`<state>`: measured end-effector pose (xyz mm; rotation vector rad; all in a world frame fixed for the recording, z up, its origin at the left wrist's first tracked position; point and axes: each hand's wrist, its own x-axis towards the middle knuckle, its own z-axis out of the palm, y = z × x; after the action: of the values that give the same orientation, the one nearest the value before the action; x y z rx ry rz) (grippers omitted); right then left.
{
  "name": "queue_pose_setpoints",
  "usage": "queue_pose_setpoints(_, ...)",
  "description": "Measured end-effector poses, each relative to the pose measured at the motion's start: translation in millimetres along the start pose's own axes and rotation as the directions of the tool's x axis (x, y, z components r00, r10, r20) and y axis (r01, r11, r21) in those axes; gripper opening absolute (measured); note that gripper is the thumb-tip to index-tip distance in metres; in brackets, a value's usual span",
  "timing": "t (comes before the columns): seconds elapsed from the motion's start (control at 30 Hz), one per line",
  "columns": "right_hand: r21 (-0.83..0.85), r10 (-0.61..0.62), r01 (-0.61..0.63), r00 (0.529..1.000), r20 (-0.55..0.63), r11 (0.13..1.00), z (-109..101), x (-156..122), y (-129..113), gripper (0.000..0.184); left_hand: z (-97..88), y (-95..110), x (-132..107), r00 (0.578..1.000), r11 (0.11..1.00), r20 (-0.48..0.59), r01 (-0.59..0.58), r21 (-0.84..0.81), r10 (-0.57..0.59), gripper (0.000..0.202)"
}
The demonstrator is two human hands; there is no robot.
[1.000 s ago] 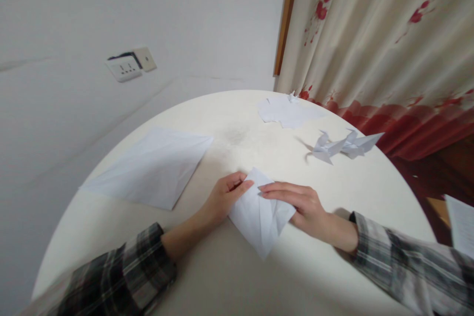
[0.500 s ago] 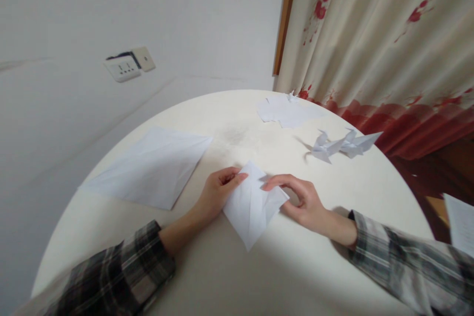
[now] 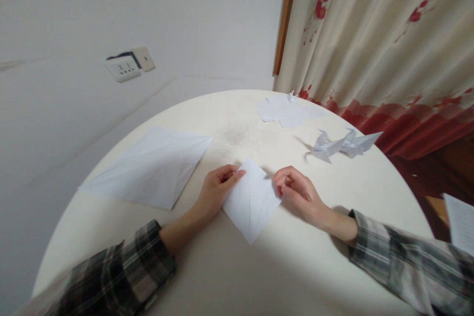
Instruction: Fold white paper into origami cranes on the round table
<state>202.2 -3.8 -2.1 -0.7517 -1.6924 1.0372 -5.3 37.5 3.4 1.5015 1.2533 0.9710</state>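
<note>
A small white sheet of folded paper (image 3: 251, 205) lies on the table in front of me, diamond-shaped with a crease down its middle. My left hand (image 3: 217, 188) pinches its upper left edge, thumb on top and fingers partly hidden. At its right corner, my right hand (image 3: 296, 195) has curled fingers drawn in toward the thumb. The fingertips meet or overlap the paper's edge; whether they grip it is unclear. A larger white paper sheet (image 3: 155, 168) with creases lies to the left of my left hand.
Two folded paper cranes (image 3: 326, 147) stand at the right of the round white table (image 3: 237, 281). Several flat white paper pieces (image 3: 283, 111) lie near the far edge, with a small folded piece (image 3: 292, 96) behind. The wall socket (image 3: 124, 68) and curtain (image 3: 355, 34) are beyond.
The loose flap on the paper's right half now lies out of sight, leaving a smooth face. My right hand has drawn its fingers back off the face to the right corner. My left hand stays nearly still.
</note>
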Motion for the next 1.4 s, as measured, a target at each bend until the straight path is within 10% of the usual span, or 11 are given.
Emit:
queue_pose_setpoints(0.23,-0.141,0.156,-0.179,0.975,-0.160,0.974,4,2,-1,0.014,-0.7,-7,3,0.995,0.992,-0.048,-0.088,0.089,0.092,0.026)
queue_pose_setpoints(0.37,-0.291,0.196,-0.240,0.965,-0.173,0.926,3,5,-3,0.009,-2.7,-13,5,0.924,0.878,-0.102,-0.310,0.365,0.369,0.026)
queue_pose_setpoints(0.5,-0.378,0.222,-0.259,0.965,-0.140,0.889,1,7,-2,0.009,-1.2,-12,1,0.834,0.664,0.140,-0.516,0.541,0.534,0.033)
queue_pose_setpoints(0.7,-0.463,0.245,-0.265,0.964,-0.105,0.845,-2,12,-2,0.009,4.1,-11,-5,0.733,0.468,0.547,-0.680,0.565,0.404,0.035)
queue_pose_setpoints(1.17,-0.668,0.156,-0.160,0.985,-0.067,0.726,-4,10,1,0.019,2.5,-10,-10,0.686,0.273,0.526,-0.703,0.656,0.503,0.027)
queue_pose_setpoints(1.4,-0.738,-0.103,0.145,0.989,0.103,0.659,-10,12,3,0.022,0.8,-10,-10,0.643,0.260,0.608,-0.756,0.600,0.466,0.028)
